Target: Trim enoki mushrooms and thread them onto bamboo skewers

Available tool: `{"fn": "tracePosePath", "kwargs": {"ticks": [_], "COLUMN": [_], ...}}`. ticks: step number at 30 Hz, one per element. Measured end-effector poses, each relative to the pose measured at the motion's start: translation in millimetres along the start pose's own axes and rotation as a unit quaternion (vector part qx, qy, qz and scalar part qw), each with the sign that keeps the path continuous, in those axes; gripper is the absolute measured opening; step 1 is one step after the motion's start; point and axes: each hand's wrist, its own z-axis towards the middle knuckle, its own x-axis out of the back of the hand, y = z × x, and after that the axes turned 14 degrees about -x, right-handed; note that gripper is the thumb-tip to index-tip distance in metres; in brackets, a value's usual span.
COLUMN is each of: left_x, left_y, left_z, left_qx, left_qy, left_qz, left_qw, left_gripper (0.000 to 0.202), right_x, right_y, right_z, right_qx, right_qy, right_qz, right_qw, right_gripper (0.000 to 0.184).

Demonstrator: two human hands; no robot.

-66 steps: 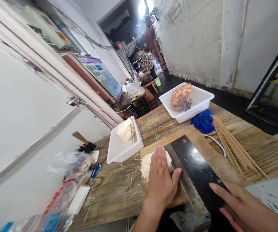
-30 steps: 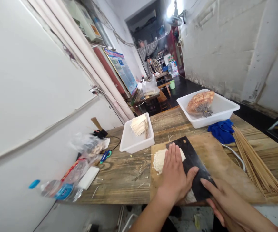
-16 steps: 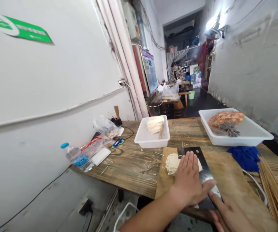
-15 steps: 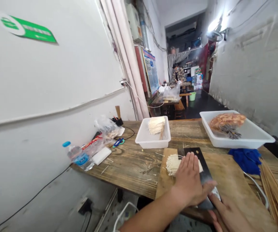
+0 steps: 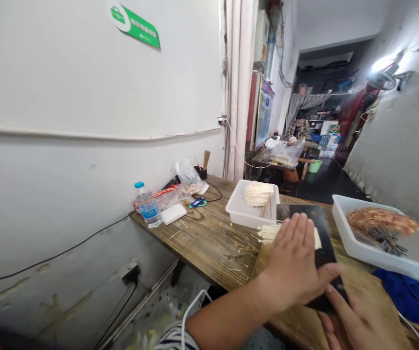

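Observation:
A cleaver [image 5: 326, 231] with a broad dark blade is raised over the wooden cutting board [image 5: 368, 291]. On its blade lies a bunch of enoki mushrooms [image 5: 268, 234], partly covered by my left hand [image 5: 293, 257]. That hand rests flat on the bunch, fingers stretched out and thumb toward the blade's near end. My right hand [image 5: 358, 316] is closed around the cleaver's handle, which is mostly hidden. Just beyond the blade stands a white plastic tray [image 5: 246, 217]; more enoki mushrooms [image 5: 258, 194] with thin skewers lie in it.
A larger white tray [image 5: 362, 248] at right holds bagged skewered food [image 5: 380, 221]. A blue cloth [image 5: 408, 294] lies beside the board. At the table's left are a water bottle [image 5: 148, 209], plastic bags and scissors [image 5: 198, 202]. Another person [image 5: 297, 129] works at a far table.
The cleaver and enoki have been lifted off the board and moved forward toward the small tray, both hands moving along. The camera view has swung left.

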Motion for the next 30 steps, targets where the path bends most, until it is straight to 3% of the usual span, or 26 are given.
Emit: {"fn": "tracePosePath", "kwargs": {"ticks": [3, 5, 8, 11, 16, 20, 24, 27, 30], "left_x": [12.8, 15.2, 11.0, 2.5, -13.9, -27.8, -39.6, -44.9, -44.9], "left_y": [-37, -68, -120, -171, -230, -254, -262, -260, -253], "left_z": [-23, -47, -89, -126, -159, -167, -166, -165, -164], "left_qx": [0.045, 0.088, 0.148, 0.214, 0.257, 0.279, 0.281, 0.284, 0.286], "left_qy": [0.000, -0.003, -0.025, -0.083, -0.114, -0.134, -0.149, -0.162, -0.174], "left_qz": [0.054, 0.089, 0.112, 0.091, 0.080, 0.075, 0.079, 0.095, 0.118], "left_qw": [0.998, 0.992, 0.982, 0.969, 0.956, 0.948, 0.945, 0.940, 0.935], "left_gripper": [0.071, 0.062, 0.053, 0.051, 0.051, 0.052, 0.051, 0.049, 0.050], "right_x": [-40, -75, -128, -173, -213, -217, -201, -170, -120], "right_y": [-35, -50, -65, -78, -93, -95, -85, -67, -35], "right_z": [14, 32, 64, 96, 132, 141, 126, 97, 57], "right_qx": [0.031, 0.030, -0.004, -0.063, -0.143, -0.169, -0.167, -0.129, -0.062], "right_qy": [-0.042, -0.116, -0.164, -0.187, -0.198, -0.188, -0.166, -0.142, -0.107], "right_qz": [0.075, 0.136, 0.135, 0.119, 0.093, 0.080, 0.060, 0.046, 0.050], "right_qw": [0.996, 0.983, 0.977, 0.973, 0.965, 0.964, 0.970, 0.980, 0.991], "right_gripper": [0.048, 0.045, 0.041, 0.037, 0.031, 0.032, 0.032, 0.026, 0.023]}}
